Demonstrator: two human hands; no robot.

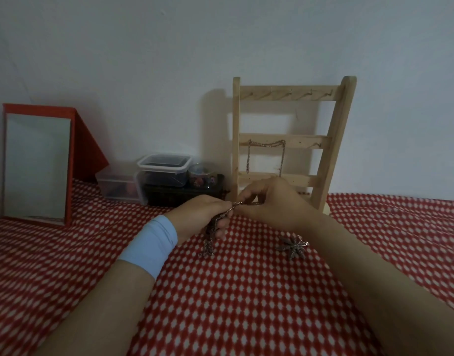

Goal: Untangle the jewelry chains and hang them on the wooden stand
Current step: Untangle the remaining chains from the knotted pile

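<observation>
While one chain (pixel 265 156) already hangs on the stand (pixel 292 140), we're mid-untangle: left hand (pixel 200 214) and right hand (pixel 269 201) pinching the knotted chains (pixel 222 217) above the cloth (pixel 233 291). Next we'd tease strands apart gently.

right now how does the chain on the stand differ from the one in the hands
The chain on the stand hangs spread in an open loop from the middle bar of the wooden stand; the chain in the hands is bunched and dangles to the cloth. Nothing touches the first; left hand and right hand pinch the second. Both are thin metal links.
</observation>
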